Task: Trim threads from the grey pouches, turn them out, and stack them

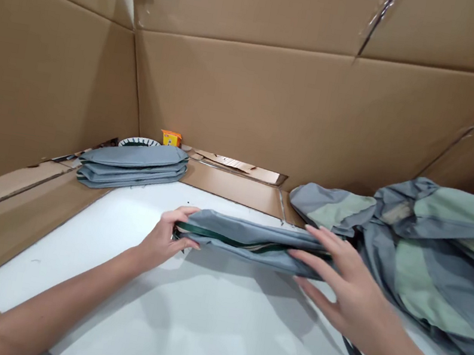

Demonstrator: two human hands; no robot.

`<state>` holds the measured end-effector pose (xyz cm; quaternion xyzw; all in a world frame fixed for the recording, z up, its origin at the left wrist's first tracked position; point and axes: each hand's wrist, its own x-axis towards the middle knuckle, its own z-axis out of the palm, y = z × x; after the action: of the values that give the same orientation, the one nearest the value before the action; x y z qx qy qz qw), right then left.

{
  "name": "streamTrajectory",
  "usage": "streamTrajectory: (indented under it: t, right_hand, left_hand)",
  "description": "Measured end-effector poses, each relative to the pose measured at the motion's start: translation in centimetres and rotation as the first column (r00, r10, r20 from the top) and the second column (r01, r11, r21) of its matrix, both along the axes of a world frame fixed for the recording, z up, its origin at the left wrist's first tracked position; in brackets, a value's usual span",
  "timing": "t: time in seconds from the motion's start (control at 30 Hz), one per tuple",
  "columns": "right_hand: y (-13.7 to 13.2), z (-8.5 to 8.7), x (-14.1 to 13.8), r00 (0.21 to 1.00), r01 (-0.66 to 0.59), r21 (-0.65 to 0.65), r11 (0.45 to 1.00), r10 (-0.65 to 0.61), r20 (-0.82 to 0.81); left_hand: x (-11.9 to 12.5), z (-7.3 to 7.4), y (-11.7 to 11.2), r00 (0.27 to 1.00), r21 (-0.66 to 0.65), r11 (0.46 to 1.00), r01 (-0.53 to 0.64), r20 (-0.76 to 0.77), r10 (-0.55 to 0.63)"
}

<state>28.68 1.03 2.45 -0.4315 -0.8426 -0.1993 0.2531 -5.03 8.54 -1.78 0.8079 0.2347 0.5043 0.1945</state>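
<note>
A folded grey fabric item with a dark green band [245,239] lies across the middle of the white table [176,325]. My left hand [165,238] grips its left end, thumb on top and fingers curled under. My right hand [346,284] rests on its right end with fingers stretched out and spread, pressing along the fabric's edge.
A neat stack of folded grey pieces [132,165] lies at the back left. A loose heap of grey and pale green fabric [429,252] fills the right side. Cardboard walls [277,99] enclose the table. A small orange box [171,138] and a patterned plate [136,141] sit behind the stack.
</note>
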Motion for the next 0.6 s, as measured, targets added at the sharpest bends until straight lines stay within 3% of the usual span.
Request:
streamTrajectory:
  t: [0.2,0.3,0.43,0.5,0.6]
  right_hand:
    - [0.5,1.3,-6.5,0.976,-0.14,0.066,0.988,0.127,0.175]
    - [1.8,1.5,-7.9,0.983,-0.159,0.112,0.981,0.146,0.115]
    - [1.9,0.9,-9.7,0.995,-0.085,0.311,0.946,0.099,-0.028]
    - [1.3,0.4,-11.1,0.98,-0.191,0.366,0.911,0.16,0.115]
    - [0.8,0.1,-13.6,0.921,-0.324,0.342,0.882,0.213,0.325]
  left_hand:
    - [0.4,0.6,-1.2,0.998,-0.236,0.971,-0.027,-0.053,0.015]
    - [0.6,0.4,-1.8,0.997,-0.304,0.953,0.016,-0.065,-0.037]
    - [1.1,0.3,-2.4,0.999,-0.381,0.924,-0.016,-0.054,-0.005]
    - [1.7,0.2,-2.8,1.0,-0.415,0.91,-0.002,0.023,0.013]
    - [2.6,0.1,-3.6,0.977,-0.452,0.881,0.137,0.209,-0.044]
